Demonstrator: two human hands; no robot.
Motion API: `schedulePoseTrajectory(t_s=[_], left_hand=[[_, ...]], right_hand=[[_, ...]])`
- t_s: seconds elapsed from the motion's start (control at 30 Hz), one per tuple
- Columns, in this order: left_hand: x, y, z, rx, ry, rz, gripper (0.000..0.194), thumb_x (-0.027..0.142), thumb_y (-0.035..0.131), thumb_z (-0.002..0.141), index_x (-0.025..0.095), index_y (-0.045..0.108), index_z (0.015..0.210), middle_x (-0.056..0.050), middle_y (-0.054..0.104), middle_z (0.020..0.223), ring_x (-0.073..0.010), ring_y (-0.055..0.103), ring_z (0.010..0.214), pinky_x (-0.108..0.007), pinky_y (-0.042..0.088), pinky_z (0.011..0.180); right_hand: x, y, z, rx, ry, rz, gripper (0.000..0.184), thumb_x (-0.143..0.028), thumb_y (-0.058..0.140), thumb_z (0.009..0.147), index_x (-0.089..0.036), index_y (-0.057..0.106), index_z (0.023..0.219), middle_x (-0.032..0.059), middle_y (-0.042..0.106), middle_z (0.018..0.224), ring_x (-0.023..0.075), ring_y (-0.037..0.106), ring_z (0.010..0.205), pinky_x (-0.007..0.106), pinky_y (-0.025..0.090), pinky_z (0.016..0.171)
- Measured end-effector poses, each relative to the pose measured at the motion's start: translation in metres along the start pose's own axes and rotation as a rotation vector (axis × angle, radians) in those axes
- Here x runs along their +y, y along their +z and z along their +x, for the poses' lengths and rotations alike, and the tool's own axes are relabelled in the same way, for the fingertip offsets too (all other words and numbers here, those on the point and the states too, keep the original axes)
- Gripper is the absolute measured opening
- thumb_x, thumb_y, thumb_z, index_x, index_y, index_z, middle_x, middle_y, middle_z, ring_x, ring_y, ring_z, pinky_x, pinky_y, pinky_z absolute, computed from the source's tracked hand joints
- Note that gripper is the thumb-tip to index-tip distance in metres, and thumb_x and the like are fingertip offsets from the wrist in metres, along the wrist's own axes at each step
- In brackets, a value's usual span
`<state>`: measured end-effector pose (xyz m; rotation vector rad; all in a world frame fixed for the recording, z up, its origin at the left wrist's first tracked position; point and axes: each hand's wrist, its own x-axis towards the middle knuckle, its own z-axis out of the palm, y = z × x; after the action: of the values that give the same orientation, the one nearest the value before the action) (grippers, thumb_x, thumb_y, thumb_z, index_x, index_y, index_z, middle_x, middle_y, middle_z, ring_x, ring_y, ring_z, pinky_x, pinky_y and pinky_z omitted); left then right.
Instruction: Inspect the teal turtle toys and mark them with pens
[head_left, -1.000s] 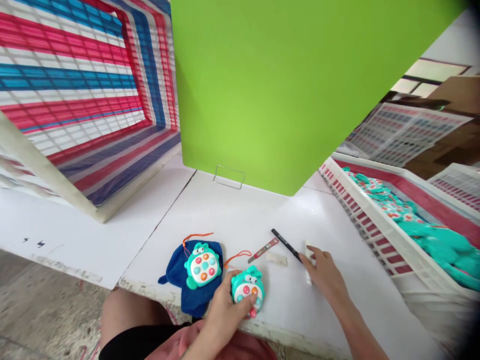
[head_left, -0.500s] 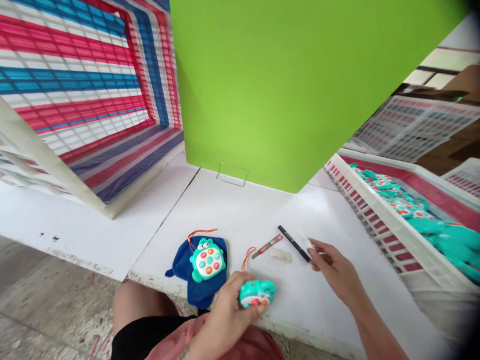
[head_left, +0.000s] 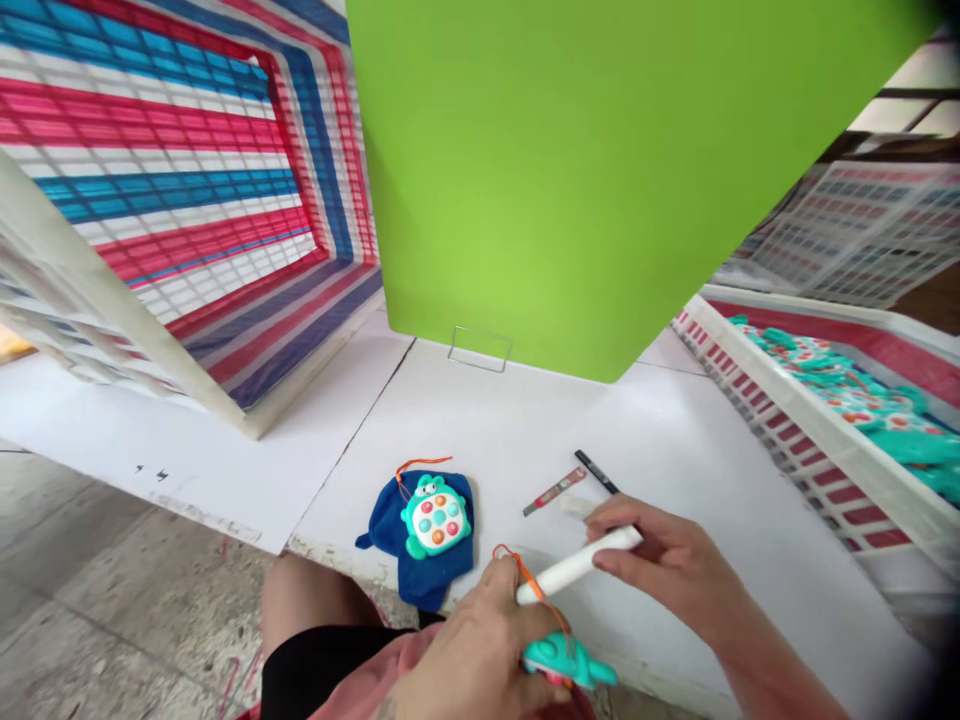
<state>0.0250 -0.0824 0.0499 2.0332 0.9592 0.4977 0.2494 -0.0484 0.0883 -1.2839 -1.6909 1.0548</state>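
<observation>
My left hand (head_left: 480, 640) is closed around a turquoise pop-button toy (head_left: 566, 660), whose face with the coloured buttons is mostly hidden. The toy's orange cord (head_left: 531, 578) loops up past my fingers and lies across a white marker (head_left: 574, 570). My right hand (head_left: 667, 555) grips that marker near its far end, while its other end meets the fingers of my left hand. To the left, a second turquoise toy (head_left: 439, 517) with red, orange and blue buttons lies face up on a dark blue cloth (head_left: 427, 585).
Beyond my hands lie a red-and-grey utility knife (head_left: 553, 491), a black pen (head_left: 595, 471) and a whitish block (head_left: 576, 507). A green panel (head_left: 555, 200) stands behind. A striped-lined crate (head_left: 251, 425) is at left; a white basket (head_left: 795, 395) of toys is at right.
My right hand has brought the white marker leftward to my left hand. The toy in my left hand has been turned and moved slightly right and down. The view has shifted slightly.
</observation>
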Motion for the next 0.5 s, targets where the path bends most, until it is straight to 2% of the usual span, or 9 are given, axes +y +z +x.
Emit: schedulePoseTrajectory(t_s=[0.07,0.1,0.2,0.27,0.37,0.43,0.5], left_hand=[[0.005,-0.001,0.003,0.014,0.0,0.011,0.029,0.039,0.071,0.072,0.029,0.07,0.1,-0.006,0.05,0.097,-0.0213,0.051,0.091,-0.03,0.046,0.08],[0.007,-0.001,0.005,0.02,0.0,0.016,0.028,0.04,0.07,0.073,0.028,0.071,0.098,-0.007,0.05,0.095,-0.0221,0.051,0.091,-0.031,0.046,0.08],[0.015,-0.003,0.007,0.039,-0.019,-0.084,0.024,0.038,0.07,0.072,0.024,0.073,0.092,-0.009,0.055,0.094,-0.0238,0.053,0.091,-0.033,0.046,0.08],[0.019,-0.005,0.005,-0.004,-0.069,-0.301,0.024,0.038,0.073,0.068,0.022,0.074,0.087,-0.008,0.06,0.092,-0.0235,0.056,0.087,-0.031,0.048,0.077],[0.019,-0.004,-0.001,-0.123,-0.197,-0.77,0.038,0.046,0.078,0.06,0.019,0.072,0.086,-0.005,0.065,0.081,-0.0215,0.061,0.074,-0.03,0.049,0.068],[0.018,-0.001,-0.006,-0.166,-0.27,-1.048,0.046,0.05,0.081,0.052,0.016,0.072,0.081,-0.004,0.065,0.074,-0.0202,0.061,0.066,-0.03,0.048,0.064],[0.016,0.004,-0.009,-0.133,-0.334,-1.201,0.047,0.047,0.086,0.043,0.013,0.07,0.071,-0.005,0.065,0.068,-0.0199,0.061,0.063,-0.03,0.048,0.063]], right_hand=[[0.003,0.014,-0.001,0.132,0.059,0.203,0.023,-0.04,0.07,0.075,-0.021,0.064,0.086,0.0024,0.06,0.074,0.0161,0.053,0.063,0.026,0.044,0.053],[0.003,0.023,-0.002,0.14,0.081,0.251,0.025,-0.042,0.069,0.075,-0.02,0.063,0.085,0.0012,0.058,0.07,0.0146,0.05,0.06,0.025,0.041,0.051],[-0.002,0.048,-0.002,0.013,0.128,0.239,0.031,-0.047,0.067,0.076,-0.018,0.059,0.071,-0.002,0.051,0.059,0.0112,0.044,0.054,0.022,0.035,0.049],[-0.002,0.06,0.002,-0.106,0.191,0.288,0.037,-0.051,0.064,0.077,-0.017,0.054,0.065,-0.0036,0.048,0.054,0.0087,0.04,0.048,0.02,0.03,0.045],[0.007,0.067,0.011,-0.238,0.305,0.502,0.042,-0.056,0.061,0.077,-0.018,0.048,0.062,-0.008,0.038,0.044,0.0047,0.023,0.036,0.019,0.015,0.036],[0.017,0.064,0.021,-0.254,0.291,0.66,0.043,-0.054,0.065,0.073,-0.019,0.045,0.058,-0.0094,0.033,0.041,0.0041,0.017,0.034,0.019,0.009,0.034],[0.023,0.054,0.032,-0.187,0.207,0.794,0.045,-0.053,0.067,0.07,-0.02,0.04,0.055,-0.0104,0.027,0.04,0.0043,0.015,0.034,0.019,0.011,0.035]])
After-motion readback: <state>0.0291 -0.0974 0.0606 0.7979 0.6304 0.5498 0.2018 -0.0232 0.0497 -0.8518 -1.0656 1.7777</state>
